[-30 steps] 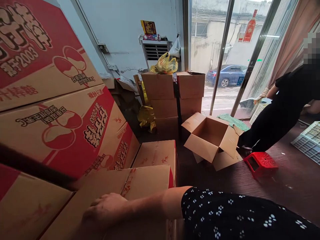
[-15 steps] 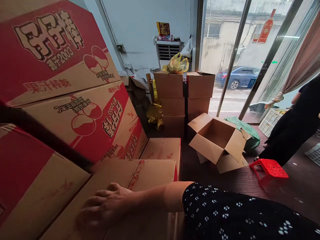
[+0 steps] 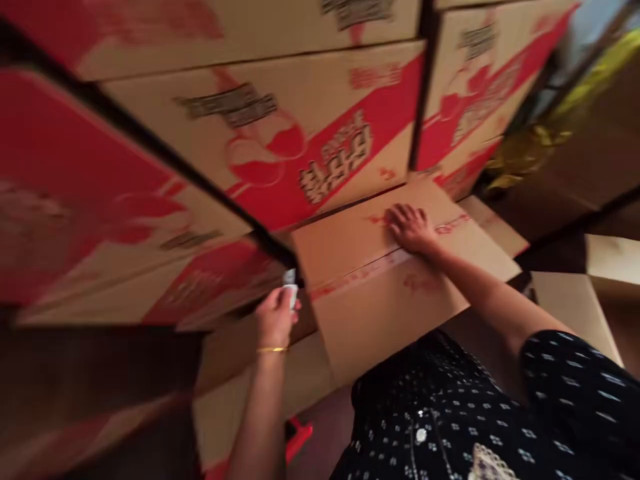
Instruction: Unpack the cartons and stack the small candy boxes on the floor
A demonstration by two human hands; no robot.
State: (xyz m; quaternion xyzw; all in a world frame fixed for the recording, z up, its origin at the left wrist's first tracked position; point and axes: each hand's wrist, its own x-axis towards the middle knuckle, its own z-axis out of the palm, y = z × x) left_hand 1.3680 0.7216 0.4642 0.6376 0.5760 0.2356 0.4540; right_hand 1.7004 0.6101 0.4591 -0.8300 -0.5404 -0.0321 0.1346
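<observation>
A taped cardboard carton lies in front of me, its top flaps closed under a strip of printed tape. My right hand rests on the top of it with fingers spread, near the tape seam. At the carton's left edge, my left hand is closed around a small white box cutter whose grey tip points up and away from me. The tip is close to the carton's corner; blur hides whether it touches.
Stacked red-and-tan candy cartons form a wall behind and to the left. An open cardboard box stands at the right. Yellow plastic hangs at the far right. Part of a red plastic object shows low down.
The view has swung down and left onto the carton. My left hand with the box cutter has come into sight. My right hand, blurred before, now lies on the carton top.
</observation>
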